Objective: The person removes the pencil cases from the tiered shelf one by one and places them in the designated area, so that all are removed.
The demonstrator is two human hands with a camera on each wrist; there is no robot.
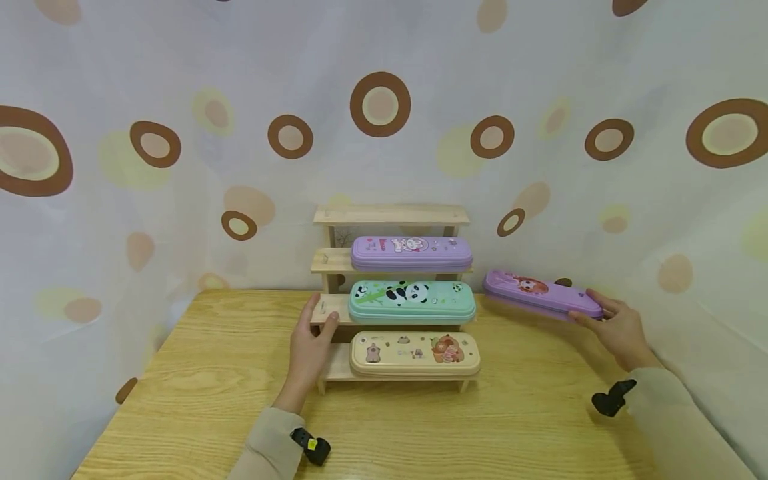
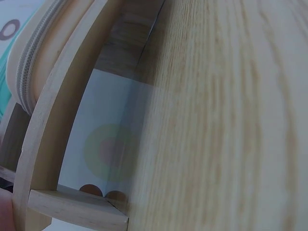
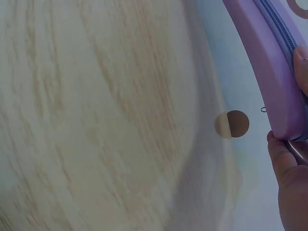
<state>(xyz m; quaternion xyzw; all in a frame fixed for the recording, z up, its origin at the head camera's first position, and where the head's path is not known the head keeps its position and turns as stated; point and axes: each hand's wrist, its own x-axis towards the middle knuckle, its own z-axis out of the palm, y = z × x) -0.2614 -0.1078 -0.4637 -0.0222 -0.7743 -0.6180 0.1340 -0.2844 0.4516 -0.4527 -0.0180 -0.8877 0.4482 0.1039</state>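
Purple case (image 1: 537, 292) juts left from the pinching right hand (image 1: 622, 331); spread left hand (image 1: 309, 347) touches rack (image 1: 390, 215).

A stepped rack (image 1: 391, 215) stands at the table's (image 1: 228, 373) far middle, a curtain (image 1: 384, 173) behind it. From near to far, its three lower steps bear a first case (image 1: 399, 353), second case (image 1: 384, 310) and third case (image 1: 384, 257). The left hand (image 1: 309, 350) is at its left; rightward, the right hand (image 1: 621, 330) holds a fourth case's (image 1: 558, 297) right end.

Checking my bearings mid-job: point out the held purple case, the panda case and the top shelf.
Held purple case (image 1: 542, 291), head view: middle of its lid.
Panda case (image 1: 412, 301), head view: middle of its lid.
Top shelf (image 1: 391, 214), head view: on its upper face.
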